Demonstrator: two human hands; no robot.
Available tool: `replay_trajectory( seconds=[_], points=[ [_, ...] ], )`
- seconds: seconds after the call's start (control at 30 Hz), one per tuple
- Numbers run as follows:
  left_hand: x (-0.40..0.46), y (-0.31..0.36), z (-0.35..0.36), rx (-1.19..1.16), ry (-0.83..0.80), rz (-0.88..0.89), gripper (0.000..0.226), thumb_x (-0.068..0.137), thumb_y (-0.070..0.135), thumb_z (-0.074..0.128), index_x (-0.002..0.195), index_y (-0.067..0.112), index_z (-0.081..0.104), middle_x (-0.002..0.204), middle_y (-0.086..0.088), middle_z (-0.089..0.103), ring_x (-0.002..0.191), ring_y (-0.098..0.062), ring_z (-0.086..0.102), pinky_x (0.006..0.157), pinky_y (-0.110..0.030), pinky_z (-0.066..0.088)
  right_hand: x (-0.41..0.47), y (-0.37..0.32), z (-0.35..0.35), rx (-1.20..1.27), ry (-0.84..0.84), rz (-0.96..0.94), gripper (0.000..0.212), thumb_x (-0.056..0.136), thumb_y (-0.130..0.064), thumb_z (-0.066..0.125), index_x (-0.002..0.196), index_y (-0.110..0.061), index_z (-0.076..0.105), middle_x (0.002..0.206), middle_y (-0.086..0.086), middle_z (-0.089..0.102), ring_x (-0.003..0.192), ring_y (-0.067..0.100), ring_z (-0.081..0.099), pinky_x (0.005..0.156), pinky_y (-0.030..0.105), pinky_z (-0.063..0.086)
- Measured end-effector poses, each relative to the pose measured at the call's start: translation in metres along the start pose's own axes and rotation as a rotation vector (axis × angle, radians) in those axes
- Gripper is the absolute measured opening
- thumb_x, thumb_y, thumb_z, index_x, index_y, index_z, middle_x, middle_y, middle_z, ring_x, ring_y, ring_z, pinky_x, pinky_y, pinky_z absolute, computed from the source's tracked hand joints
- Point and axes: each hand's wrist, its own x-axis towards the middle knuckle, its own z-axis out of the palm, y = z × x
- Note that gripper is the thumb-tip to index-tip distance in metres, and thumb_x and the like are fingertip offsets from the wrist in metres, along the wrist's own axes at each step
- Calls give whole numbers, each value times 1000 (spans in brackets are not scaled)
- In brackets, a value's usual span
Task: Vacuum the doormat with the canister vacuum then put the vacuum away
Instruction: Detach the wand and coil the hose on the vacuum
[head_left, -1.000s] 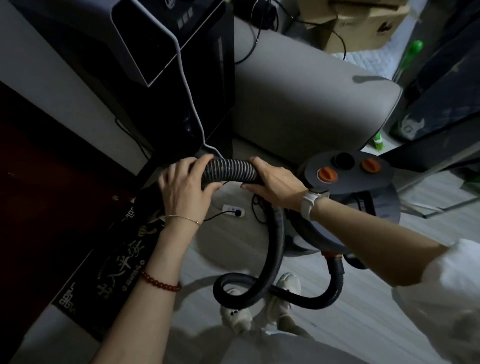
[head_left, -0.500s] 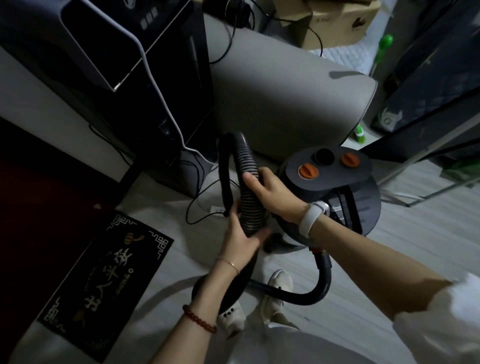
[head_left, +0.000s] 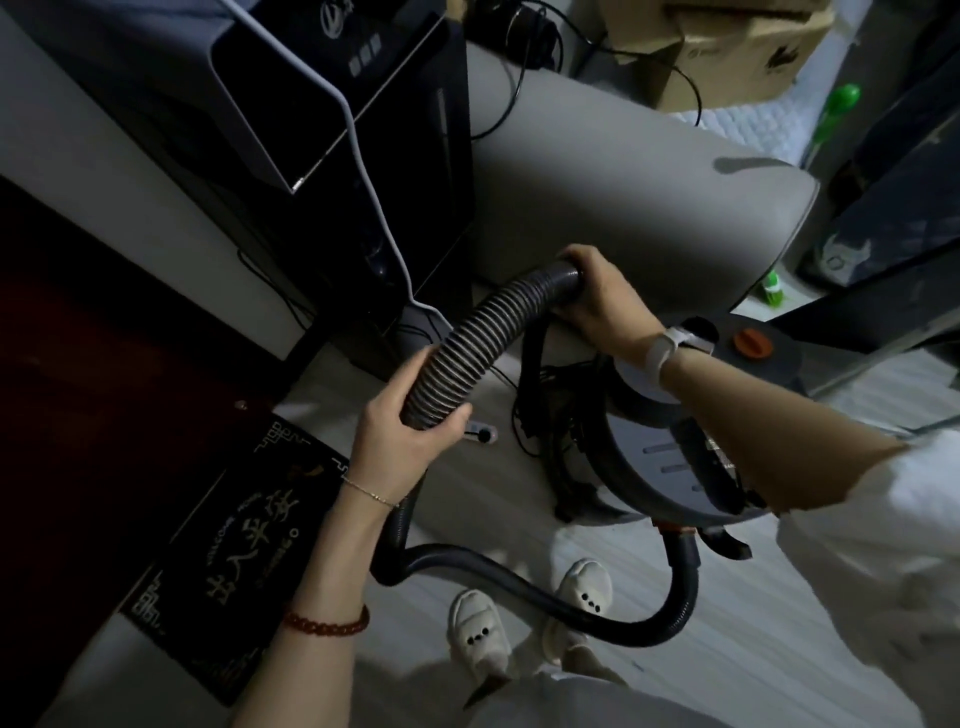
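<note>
A ribbed black vacuum hose runs slantwise in front of me. My left hand grips its lower part. My right hand holds the smooth end of the hose, higher and to the right. The rest of the hose loops down across the floor and joins the grey canister vacuum, which stands at the right under my right forearm, with an orange knob on its lid. The black doormat with gold lettering lies on the floor at the lower left.
A black tower appliance stands against the wall at the upper left, with cables trailing to a socket strip. A grey sofa arm lies behind the hose. A cardboard box sits at the top. My feet in white shoes are below.
The hose has swung from near upright to a slant. My right hand has moved up to its end, and my left hand has shifted left along it.
</note>
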Motion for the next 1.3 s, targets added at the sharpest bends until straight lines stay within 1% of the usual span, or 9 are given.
replay_trajectory(
  seconds=[0.07, 0.13, 0.3, 0.4, 0.57, 0.7, 0.87, 1.0, 1.3],
  points=[
    [2, -6, -1, 1, 82, -21, 66, 70, 40, 67, 128, 10, 51, 99, 17, 57, 89, 11, 54, 77, -3, 42, 7, -7, -1, -31, -1, -25, 50, 79, -10, 67, 123, -7, 44, 119, 15, 53, 104, 24, 51, 86, 24, 36],
    [4, -11, 0, 40, 211, -44, 70, 72, 49, 56, 130, 11, 48, 100, 16, 56, 89, 6, 51, 74, -8, 40, 10, -16, -1, -63, 49, -115, 50, 82, -11, 62, 127, -5, 42, 122, 19, 49, 108, 32, 50, 91, 30, 38],
    [24, -21, 11, 135, 481, -174, 55, 92, 19, 54, 140, 4, 32, 137, -17, 42, 125, -29, 41, 92, -16, 27, 28, -40, -6, -218, 173, -276, 50, 85, -17, 51, 133, -7, 40, 123, 29, 42, 109, 43, 47, 94, 46, 43],
    [42, -21, 21, 130, 478, -173, 53, 94, 16, 49, 140, 2, 29, 139, -19, 38, 128, -30, 38, 96, -21, 28, 35, -38, -20, -317, 216, -301, 50, 83, -28, 40, 131, -17, 34, 120, 29, 45, 106, 43, 48, 91, 48, 44],
    [73, -1, 50, 142, 471, -82, 50, 95, 20, 46, 140, 7, 31, 136, -16, 40, 125, -26, 40, 96, -20, 30, 39, -15, -62, -333, 251, -295, 45, 84, -24, 38, 129, -22, 28, 118, 29, 46, 104, 43, 49, 89, 49, 46],
    [105, 20, 83, 149, 496, -23, 51, 92, 27, 44, 138, 7, 33, 132, -19, 42, 123, -31, 41, 104, -41, 37, 50, 11, -103, -380, 332, -305, 52, 84, -10, 53, 129, -23, 29, 118, 30, 46, 104, 42, 47, 90, 53, 44],
    [125, 37, 150, 271, 389, -8, 45, 91, 12, 50, 134, 4, 38, 131, -21, 45, 122, -35, 42, 102, -46, 36, 21, 83, -144, -543, 443, -274, 58, 77, -6, 61, 127, -23, 36, 110, 24, 50, 98, 30, 35, 86, 49, 41],
    [145, 48, 207, 370, 219, 12, 46, 91, 10, 51, 135, 5, 38, 134, -21, 44, 124, -36, 41, 101, -45, 35, -19, 142, -169, -540, 394, -147, 51, 78, -16, 46, 128, -23, 35, 111, 22, 45, 96, 32, 35, 85, 50, 40],
    [189, 88, 334, 555, -150, 186, 46, 93, 16, 47, 137, 14, 36, 141, -9, 41, 127, -30, 37, 104, -42, 32, -117, 243, -206, -572, 368, 225, 57, 80, -14, 65, 129, -12, 38, 107, 29, 55, 89, 45, 54, 74, 50, 43]
  ],
)
